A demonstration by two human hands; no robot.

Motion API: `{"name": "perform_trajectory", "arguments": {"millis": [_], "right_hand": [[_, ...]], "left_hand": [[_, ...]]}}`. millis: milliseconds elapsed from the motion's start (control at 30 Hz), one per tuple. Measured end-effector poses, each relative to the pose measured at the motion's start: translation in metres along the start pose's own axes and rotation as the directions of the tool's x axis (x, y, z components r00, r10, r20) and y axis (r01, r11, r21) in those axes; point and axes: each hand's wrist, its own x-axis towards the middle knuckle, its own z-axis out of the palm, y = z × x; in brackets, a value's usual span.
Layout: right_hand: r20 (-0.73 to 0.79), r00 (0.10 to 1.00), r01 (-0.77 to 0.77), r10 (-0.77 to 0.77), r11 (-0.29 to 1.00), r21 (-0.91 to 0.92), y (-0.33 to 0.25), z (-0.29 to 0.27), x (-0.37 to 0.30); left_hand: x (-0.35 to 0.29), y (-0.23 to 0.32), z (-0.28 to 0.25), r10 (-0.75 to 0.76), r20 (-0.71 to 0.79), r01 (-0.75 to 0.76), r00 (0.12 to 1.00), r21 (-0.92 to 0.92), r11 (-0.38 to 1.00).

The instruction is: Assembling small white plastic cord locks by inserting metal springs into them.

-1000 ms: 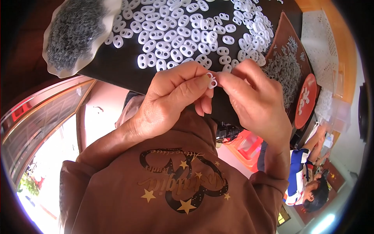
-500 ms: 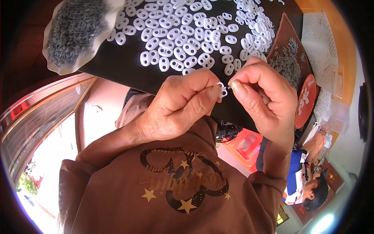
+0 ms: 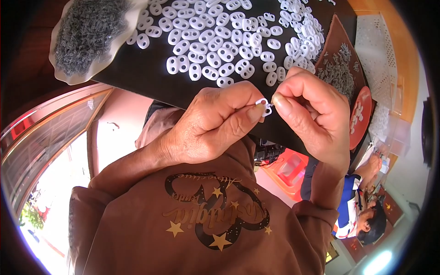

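Observation:
My left hand (image 3: 217,121) pinches a small white oval plastic piece with two holes (image 3: 266,108) between thumb and forefinger. Close against its right side, my right hand (image 3: 311,114) is closed at the fingertips on a tiny grey metal part (image 3: 272,104), mostly hidden by the thumb and finger. The metal part meets the edge of the white piece; whether it sits inside cannot be made out. Many loose white two-hole pieces (image 3: 213,59) lie spread over the dark table (image 3: 137,68) beyond my hands.
At the far left stands a pale wavy-edged tray (image 3: 62,79) heaped with small grey metal parts (image 3: 89,36). On the right, a brown sheet (image 3: 333,34) bears more grey parts (image 3: 337,75), beside a red plate (image 3: 365,98) with white pieces. Another person (image 3: 362,211) sits at the right.
Both hands have stayed close together. The white piece has shifted slightly right, so that it now touches or nearly touches the right fingertips.

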Motion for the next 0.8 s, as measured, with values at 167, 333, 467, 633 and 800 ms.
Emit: {"name": "perform_trajectory", "arguments": {"millis": [167,333,467,633,800], "right_hand": [[-0.002,1.000,-0.016,0.016,1.000,0.012,-0.0010,0.0007,0.0005],[0.028,0.999,0.025,-0.025,1.000,-0.006,0.0010,0.0005,0.0019],[0.007,1.000,-0.017,0.017,1.000,0.017,-0.0009,0.0022,0.0018],[0.009,1.000,-0.019,0.019,1.000,0.003,0.0001,0.0024,0.0026],[0.014,1.000,0.007,-0.006,0.998,-0.056,0.0002,0.0027,0.0053]], "left_hand": [[-0.0002,-0.0014,-0.0005,0.032,-0.005,-0.032,0.999,0.022,0.999],[-0.0001,-0.0010,-0.0016,0.037,-0.001,-0.037,0.999,0.017,0.999],[-0.0005,-0.0018,-0.0018,0.043,-0.007,-0.042,0.999,0.020,0.999],[-0.0008,-0.0015,-0.0031,0.033,-0.002,-0.033,0.999,0.017,0.999],[-0.0023,-0.0042,-0.0043,0.037,0.002,-0.037,0.999,-0.002,0.999]]}}
